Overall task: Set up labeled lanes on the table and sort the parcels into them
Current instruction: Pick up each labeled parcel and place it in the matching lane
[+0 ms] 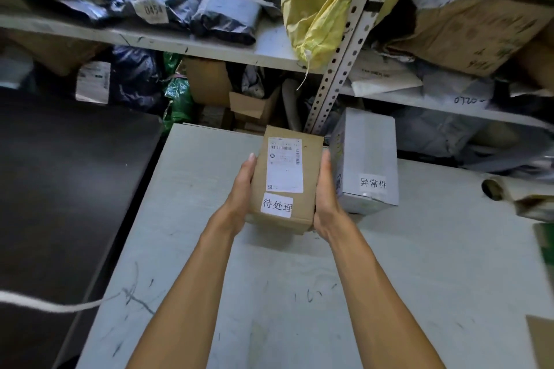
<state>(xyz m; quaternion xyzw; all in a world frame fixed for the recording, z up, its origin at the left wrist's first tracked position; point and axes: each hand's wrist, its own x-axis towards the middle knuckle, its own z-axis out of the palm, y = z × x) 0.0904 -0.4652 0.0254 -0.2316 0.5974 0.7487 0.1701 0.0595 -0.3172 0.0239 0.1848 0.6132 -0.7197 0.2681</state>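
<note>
A brown cardboard box (307,204) sits at the far middle of the grey table (269,293). It carries a white shipping label and a white tag with printed characters. My left hand (242,192) lies flat against its left side with straight fingers. Against the box's right side presses my right hand (325,198), fingers straight too. Just to the right stands a grey box (368,156) with its own white character tag; my right hand fills the narrow gap between the two boxes.
Metal shelves (209,49) behind the table hold many bagged parcels, a yellow sack (317,3) and cartons. A perforated upright post (338,63) rises behind the boxes. A crumpled parcel (521,198) lies at the table's right edge. A black surface (66,189) lies to the left.
</note>
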